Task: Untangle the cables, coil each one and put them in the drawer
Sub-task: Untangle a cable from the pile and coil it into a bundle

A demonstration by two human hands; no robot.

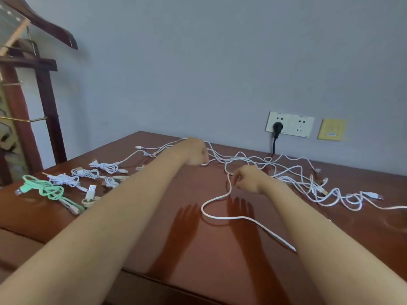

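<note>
The table (198, 249) is dark red-brown wood, polished so much that both arms throw reflections on it. A tangle of thin white cables (293, 175) lies loose on its far right part, with many crossing loops. The left hand (195, 154) is clenched into a fist on a white strand at the edge of this tangle. The right hand (247, 180) pinches one smooth white cable (222, 216), which curves toward the near edge. On the left lie small coiled white bundles (103, 167) and a mint green coiled cable (49, 190). Behind, on the grey wall, a black plug (278, 127) sits in a white socket (289, 124). A drawer I cannot see.
</note>
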